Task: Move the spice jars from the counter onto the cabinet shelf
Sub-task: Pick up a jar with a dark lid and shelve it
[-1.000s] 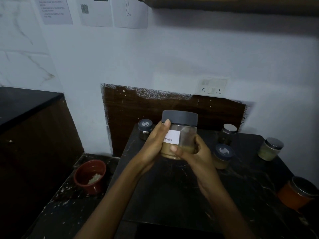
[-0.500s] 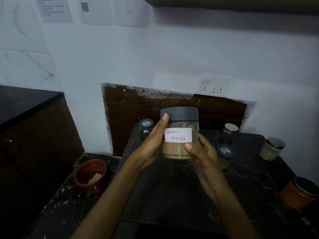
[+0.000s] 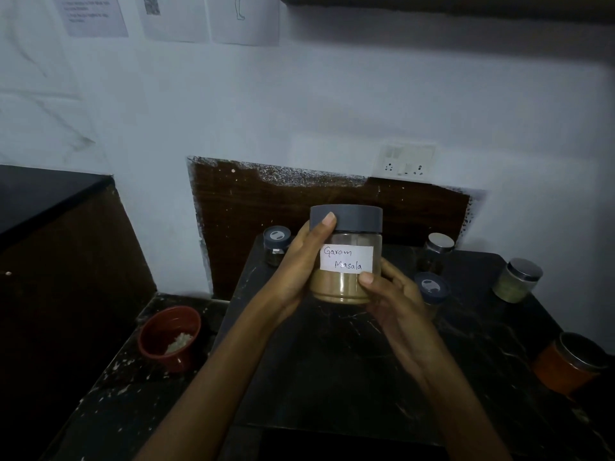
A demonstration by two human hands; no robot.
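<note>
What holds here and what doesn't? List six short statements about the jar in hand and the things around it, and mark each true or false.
1. The left hand and the right hand both hold the Garam Masala jar. True.
2. The jar's lid is off. False: the grey lid sits on the jar.
3. The label faces the camera. True.
4. Brown powder fills the jar to the lid. False: it fills only the lower part.
5. The red cup is empty. False: something whitish lies in it.
6. An orange-filled jar stands at the right of the counter. True.
</note>
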